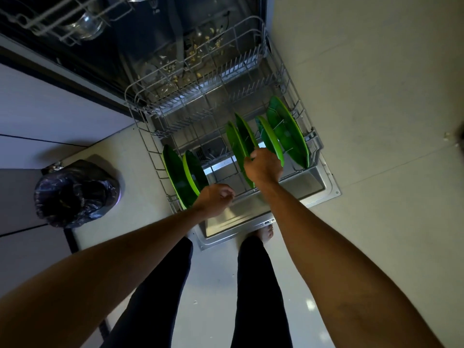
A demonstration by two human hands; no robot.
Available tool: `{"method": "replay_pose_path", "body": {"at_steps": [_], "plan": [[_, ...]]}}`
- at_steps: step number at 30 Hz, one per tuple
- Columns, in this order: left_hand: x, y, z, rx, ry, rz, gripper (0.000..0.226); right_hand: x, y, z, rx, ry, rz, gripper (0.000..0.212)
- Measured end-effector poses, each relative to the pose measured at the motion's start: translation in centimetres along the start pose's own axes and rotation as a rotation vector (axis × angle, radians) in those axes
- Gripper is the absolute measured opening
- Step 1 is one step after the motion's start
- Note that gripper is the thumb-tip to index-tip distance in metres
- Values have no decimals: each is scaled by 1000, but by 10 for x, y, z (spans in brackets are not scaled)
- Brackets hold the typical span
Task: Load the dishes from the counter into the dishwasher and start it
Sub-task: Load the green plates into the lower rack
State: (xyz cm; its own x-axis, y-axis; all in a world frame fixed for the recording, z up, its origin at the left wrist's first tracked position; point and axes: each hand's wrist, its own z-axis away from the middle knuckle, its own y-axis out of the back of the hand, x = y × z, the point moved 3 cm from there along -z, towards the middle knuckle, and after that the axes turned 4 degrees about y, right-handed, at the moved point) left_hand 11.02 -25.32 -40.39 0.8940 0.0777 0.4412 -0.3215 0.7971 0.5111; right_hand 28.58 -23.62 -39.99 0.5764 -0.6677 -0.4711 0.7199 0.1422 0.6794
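Note:
The dishwasher's lower rack (261,28) is pulled out over the open door (319,194). Several green plates stand on edge in it: two at the left (175,172), two in the middle (238,139) and two at the right (288,131). My right hand (263,167) grips the near edge of a middle plate. My left hand (216,199) hovers with curled fingers over the rack's front rim, beside the left plates, holding nothing that I can see.
The upper rack (62,23) at top left holds a clear glass (88,26). Food scraps lie on the dishwasher floor (190,56). A bin with a black bag (75,192) stands on the floor to the left. My legs stand before the door.

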Motion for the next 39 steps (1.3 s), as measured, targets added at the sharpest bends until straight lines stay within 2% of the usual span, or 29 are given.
{"method": "replay_pose_path", "body": {"at_steps": [3,8,11,19,25,28,31,34,39], "plan": [[-2,21,24,62,-11,29,16,8,12,22,-28,-110,-138,19],[-18,67,67,173,31,90,18,-10,24,60,-58,-120,-140,15],[-44,97,96,238,64,116,17,-46,18,89,-79,-63,-89,9],[-161,178,203,417,93,217,15,-182,-58,186,-114,140,95,16],[-308,274,361,658,143,277,16,-347,-141,306,-151,463,232,9],[-383,326,453,832,196,323,17,-438,-187,375,-168,627,277,15],[-442,364,539,1005,246,400,15,-519,-222,444,-182,813,306,12],[-491,386,614,1183,285,487,13,-588,-259,507,-209,1012,367,10],[-550,393,686,1387,393,630,9,-671,-309,580,-253,1280,400,24]]}}
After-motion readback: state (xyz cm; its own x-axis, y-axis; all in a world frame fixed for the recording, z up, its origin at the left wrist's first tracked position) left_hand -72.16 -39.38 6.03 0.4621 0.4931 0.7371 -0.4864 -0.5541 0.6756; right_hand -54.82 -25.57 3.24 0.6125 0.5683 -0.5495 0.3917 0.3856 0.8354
